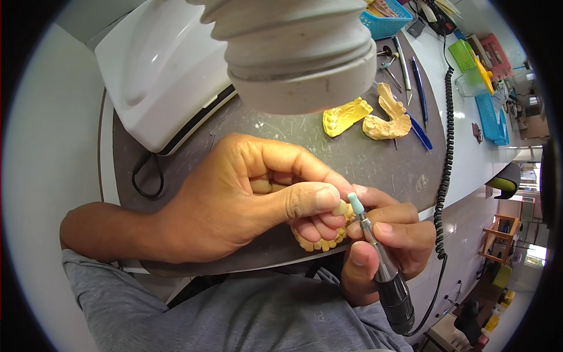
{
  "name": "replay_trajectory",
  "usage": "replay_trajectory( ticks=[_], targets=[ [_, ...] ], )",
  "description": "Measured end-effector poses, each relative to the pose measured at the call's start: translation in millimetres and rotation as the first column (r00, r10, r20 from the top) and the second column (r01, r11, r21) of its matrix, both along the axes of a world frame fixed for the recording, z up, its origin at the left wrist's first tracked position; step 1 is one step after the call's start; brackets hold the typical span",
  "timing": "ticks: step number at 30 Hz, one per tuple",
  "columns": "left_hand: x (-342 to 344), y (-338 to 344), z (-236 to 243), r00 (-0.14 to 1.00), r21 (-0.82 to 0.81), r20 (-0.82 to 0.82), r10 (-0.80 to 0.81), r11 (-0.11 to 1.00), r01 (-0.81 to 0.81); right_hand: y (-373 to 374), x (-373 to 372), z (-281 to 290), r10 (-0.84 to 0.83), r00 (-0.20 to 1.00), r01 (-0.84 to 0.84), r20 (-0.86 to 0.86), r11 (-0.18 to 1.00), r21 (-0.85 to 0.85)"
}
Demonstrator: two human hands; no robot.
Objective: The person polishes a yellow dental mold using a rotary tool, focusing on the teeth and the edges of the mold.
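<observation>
The step in hand looks like rubbing a small tooth (339, 207) smooth with a drill (385, 271). The tooth is pinched between the thumb and first finger of the left hand (237, 202), right at their ends. The right hand (404, 237) has its fingers closed around the drill, a bit like a fat pen. Its blue-green tip (355, 203) sits just beside the tooth, by the left fingers. I cannot tell if they touch.

The next move seems to call for a tight pinch on the tooth and a soft, steady push from the tip, with the skin kept out of the way.

The tooth is tiny and pale yellow, and the fingers hide much of it, so I cannot see its whole shape. Under the curled left fingers is a tan cast (321, 243) with a row of bumpy teeth. Beyond both hands' fingers, a yellow cast (346, 116) lies on the mat (281, 138).
</observation>
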State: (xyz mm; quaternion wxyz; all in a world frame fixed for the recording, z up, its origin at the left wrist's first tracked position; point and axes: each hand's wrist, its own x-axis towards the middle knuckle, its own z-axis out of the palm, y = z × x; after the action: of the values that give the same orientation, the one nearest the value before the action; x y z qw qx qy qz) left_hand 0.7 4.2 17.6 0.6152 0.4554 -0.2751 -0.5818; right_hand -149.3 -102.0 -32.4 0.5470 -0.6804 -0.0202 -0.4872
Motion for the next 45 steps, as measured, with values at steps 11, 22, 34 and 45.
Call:
replay_trajectory(
  ticks=[11, 22, 34, 45],
  targets=[
    [-0.2, 0.9, -0.1, 1.000, -0.006, 0.000, -0.007, 1.000, 0.007, -4.0, -3.3, 0.0, 0.073, 0.997, -0.073, -0.013, 0.997, -0.017],
    [0.0, 0.0, -1.6, 1.000, -0.020, -0.021, -0.012, 1.000, 0.012, -4.2, -4.1, 1.9, 0.076, 0.996, -0.078, -0.045, 0.997, -0.028],
    [-0.1, 0.7, -1.5, 1.000, -0.007, -0.009, -0.018, 1.000, 0.017, -4.5, -3.4, 2.4, 0.097, 0.994, -0.098, -0.044, 0.995, -0.021],
    [0.4, 0.0, -0.6, 1.000, -0.004, 0.001, -0.022, 1.000, 0.022, -5.4, -2.0, 0.9, 0.095, 0.995, -0.096, -0.022, 0.995, -0.022]
  ],
)
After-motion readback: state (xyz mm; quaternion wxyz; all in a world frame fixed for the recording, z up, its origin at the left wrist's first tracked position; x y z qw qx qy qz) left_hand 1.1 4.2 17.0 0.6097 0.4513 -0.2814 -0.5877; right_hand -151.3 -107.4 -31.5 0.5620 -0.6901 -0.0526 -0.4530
